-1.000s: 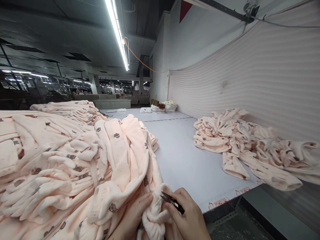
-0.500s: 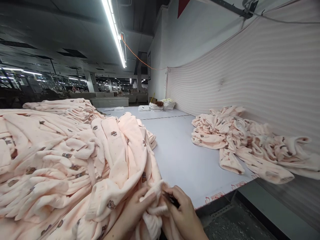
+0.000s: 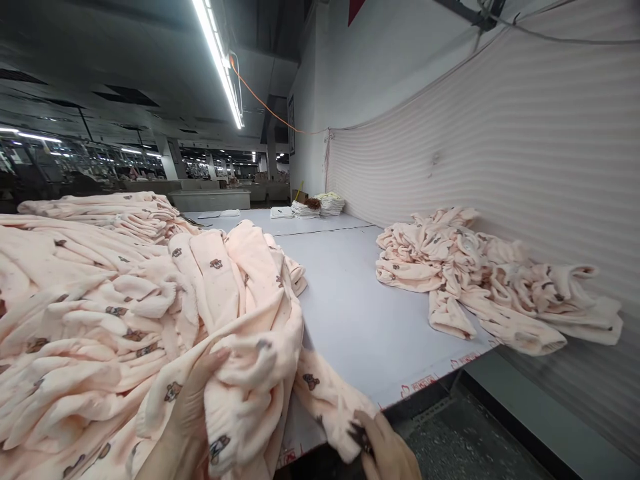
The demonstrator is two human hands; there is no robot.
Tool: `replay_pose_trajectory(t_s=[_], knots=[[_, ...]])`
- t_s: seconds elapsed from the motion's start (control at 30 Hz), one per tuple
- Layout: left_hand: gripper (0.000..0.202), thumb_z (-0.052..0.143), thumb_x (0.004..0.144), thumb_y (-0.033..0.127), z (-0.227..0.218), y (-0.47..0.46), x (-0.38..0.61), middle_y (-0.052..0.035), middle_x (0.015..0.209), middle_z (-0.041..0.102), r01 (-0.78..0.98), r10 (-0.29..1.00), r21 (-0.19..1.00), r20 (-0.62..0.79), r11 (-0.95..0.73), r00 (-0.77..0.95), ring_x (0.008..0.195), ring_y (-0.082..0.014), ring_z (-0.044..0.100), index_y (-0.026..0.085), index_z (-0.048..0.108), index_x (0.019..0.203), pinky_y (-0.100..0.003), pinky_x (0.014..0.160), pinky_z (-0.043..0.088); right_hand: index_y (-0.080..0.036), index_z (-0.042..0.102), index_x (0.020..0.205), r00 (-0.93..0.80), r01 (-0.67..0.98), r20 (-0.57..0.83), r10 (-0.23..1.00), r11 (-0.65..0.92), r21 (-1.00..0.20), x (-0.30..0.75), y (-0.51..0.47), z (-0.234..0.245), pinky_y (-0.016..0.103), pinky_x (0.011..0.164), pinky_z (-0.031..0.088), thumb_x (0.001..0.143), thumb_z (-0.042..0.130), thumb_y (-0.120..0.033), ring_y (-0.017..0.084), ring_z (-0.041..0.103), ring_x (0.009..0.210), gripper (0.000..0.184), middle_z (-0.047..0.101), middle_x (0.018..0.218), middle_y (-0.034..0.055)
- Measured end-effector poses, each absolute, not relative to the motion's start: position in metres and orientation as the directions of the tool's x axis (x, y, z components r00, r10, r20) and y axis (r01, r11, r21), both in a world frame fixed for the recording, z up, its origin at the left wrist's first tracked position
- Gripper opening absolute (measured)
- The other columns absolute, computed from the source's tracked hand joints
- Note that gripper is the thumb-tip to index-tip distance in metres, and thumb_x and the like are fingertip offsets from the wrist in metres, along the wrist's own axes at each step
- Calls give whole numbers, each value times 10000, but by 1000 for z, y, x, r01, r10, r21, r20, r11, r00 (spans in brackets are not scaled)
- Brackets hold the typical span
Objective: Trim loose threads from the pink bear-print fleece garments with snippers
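A pale pink fleece garment (image 3: 250, 333) with small brown bear prints lies on top of a big heap at my near left. My left hand (image 3: 193, 407) grips a fold of it, fingers pressed into the cloth. My right hand (image 3: 387, 450) is at the bottom edge, closed on the garment's cuff end (image 3: 335, 410). A dark bit of a small thread snipper (image 3: 359, 437) shows between its fingers.
The grey table (image 3: 360, 313) runs away from me, its front edge just before my right hand. A second pile of pink garments (image 3: 480, 280) lies at the right against a striped cloth wall. Folded stacks (image 3: 320, 205) sit at the far end. More pink stacks (image 3: 110, 210) are at far left.
My hands have drawn apart: the left slid left up the garment, the right pulled down and right with the cuff end. The sleeve now lies stretched over the table edge. The view swung slightly right.
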State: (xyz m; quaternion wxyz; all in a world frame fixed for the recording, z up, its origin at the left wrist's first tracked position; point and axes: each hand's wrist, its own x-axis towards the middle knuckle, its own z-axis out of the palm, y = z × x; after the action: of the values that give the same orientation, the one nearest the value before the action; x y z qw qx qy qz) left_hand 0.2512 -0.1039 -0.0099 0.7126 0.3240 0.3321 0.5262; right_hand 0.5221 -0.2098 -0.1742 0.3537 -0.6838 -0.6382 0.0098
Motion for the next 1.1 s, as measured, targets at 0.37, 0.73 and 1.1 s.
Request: replay_pose_trajectory(t_s=[0.37,0.73,1.1], knots=[[261,658,707,379,-42,-135,309,-11,919,695,617,814,675,-42,-404,580,872,-242,610,249,651,933,-279,739,398,-196,462,559,336,-275,-136,932,-41,-961,501,-161,-119,160,332,220,728,586,-600,26,195,331,455,301,418,-115],[247,484,692,155,-76,-132,329,-28,818,690,509,946,823,101,-252,307,787,-225,628,201,618,894,-272,700,418,-221,606,1131,555,288,238,797,84,-954,499,-166,-112,267,713,511,743,641,-333,250,573,1068,406,616,1142,84],[210,469,678,89,-106,-142,313,3,721,551,641,866,609,462,-467,192,661,-191,561,221,454,841,-296,633,460,-234,529,918,81,805,514,854,248,-539,479,-174,-113,240,600,499,722,410,-78,163,618,696,277,541,803,10]])
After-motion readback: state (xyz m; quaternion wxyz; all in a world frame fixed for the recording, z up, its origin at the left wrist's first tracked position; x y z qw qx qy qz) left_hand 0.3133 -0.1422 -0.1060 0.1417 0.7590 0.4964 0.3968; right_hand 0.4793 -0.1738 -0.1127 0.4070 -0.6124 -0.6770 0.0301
